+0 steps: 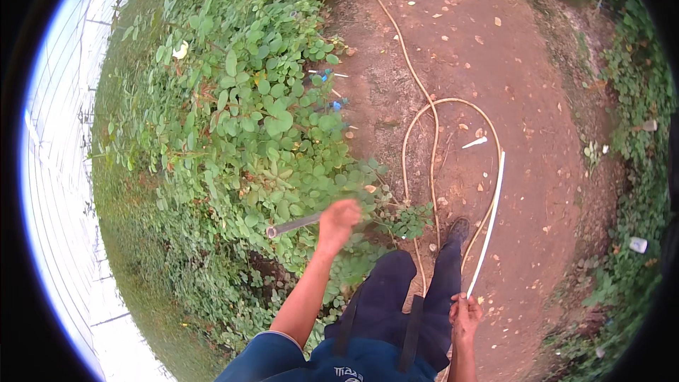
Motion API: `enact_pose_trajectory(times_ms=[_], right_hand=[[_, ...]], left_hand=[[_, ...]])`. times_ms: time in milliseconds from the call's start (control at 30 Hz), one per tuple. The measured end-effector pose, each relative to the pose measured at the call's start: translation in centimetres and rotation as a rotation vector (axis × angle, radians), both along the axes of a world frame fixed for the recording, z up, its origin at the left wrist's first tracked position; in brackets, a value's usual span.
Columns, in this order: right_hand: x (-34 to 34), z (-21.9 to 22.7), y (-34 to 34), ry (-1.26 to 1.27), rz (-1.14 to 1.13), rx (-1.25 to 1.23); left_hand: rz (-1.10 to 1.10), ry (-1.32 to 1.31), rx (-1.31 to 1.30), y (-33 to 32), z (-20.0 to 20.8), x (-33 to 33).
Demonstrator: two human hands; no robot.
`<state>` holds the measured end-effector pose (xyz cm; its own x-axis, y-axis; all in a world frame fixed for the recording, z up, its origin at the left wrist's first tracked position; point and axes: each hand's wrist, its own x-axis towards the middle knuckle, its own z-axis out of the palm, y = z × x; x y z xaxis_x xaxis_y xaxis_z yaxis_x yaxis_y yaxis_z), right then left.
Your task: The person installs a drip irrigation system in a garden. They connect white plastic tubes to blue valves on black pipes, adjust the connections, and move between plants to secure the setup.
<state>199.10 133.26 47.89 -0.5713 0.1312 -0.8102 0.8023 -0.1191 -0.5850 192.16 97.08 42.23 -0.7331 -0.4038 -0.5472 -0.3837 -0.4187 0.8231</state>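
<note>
My left hand (pixel 339 223) is closed around a short grey tube (pixel 291 226) above the leafy bushes. The tube's open end sticks out to the left; motion blurs the fingers a little. Low at the right, beside my leg, my right hand (pixel 465 313) pinches the near end of a long thin white rod (pixel 488 230). From there the rod slants forward and slightly right over the dirt path. A tan hose (pixel 433 148) lies in a loop on the path, partly alongside the rod and passing by my feet.
Dense green bushes (pixel 240 120) fill the left side, with small blue pieces (pixel 336 105) at their edge. A white scrap (pixel 474 143) lies on the dirt path (pixel 537 191) among dry leaves. More plants line the right, with a white container (pixel 638 245) among them.
</note>
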Motion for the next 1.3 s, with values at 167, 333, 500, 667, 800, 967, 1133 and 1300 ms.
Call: enact_pose_trajectory(times_ms=[167, 333, 500, 667, 800, 967, 1133, 1300], right_hand=[[-8.7, -0.5, 0.8, -0.095, 0.12, -0.001], [-17.4, -3.4, -2.3, -0.081, 0.232, -0.018], [-24.2, -7.9, -6.8, -0.176, 0.168, -0.016], [-29.0, -11.1, -10.4, -0.389, 0.262, 0.123], [-31.7, -11.7, -12.1, -0.473, 0.282, 0.125], [-33.9, -12.4, -13.6, -0.504, 0.22, 0.125], [-36.1, -13.2, -15.6, -0.528, 0.238, 0.095], [-40.3, -13.6, -18.2, -0.362, 0.419, 0.032]], left_hand=[[0.322, 0.128, -0.345, -7.2, -0.3, -16.6], [0.483, -0.043, -0.41, -20.3, -11.5, -31.3], [0.708, -0.223, -0.367, -34.3, -26.1, -36.9], [0.631, -0.382, -0.438, -38.8, -32.7, -37.9], [0.561, -0.394, -0.366, -38.8, -33.9, -38.1], [0.542, -0.516, -0.449, -38.5, -35.1, -38.9], [0.413, -0.61, -0.442, -38.9, -36.3, -39.9], [0.592, -0.421, -0.407, -37.5, -36.9, -39.6]])
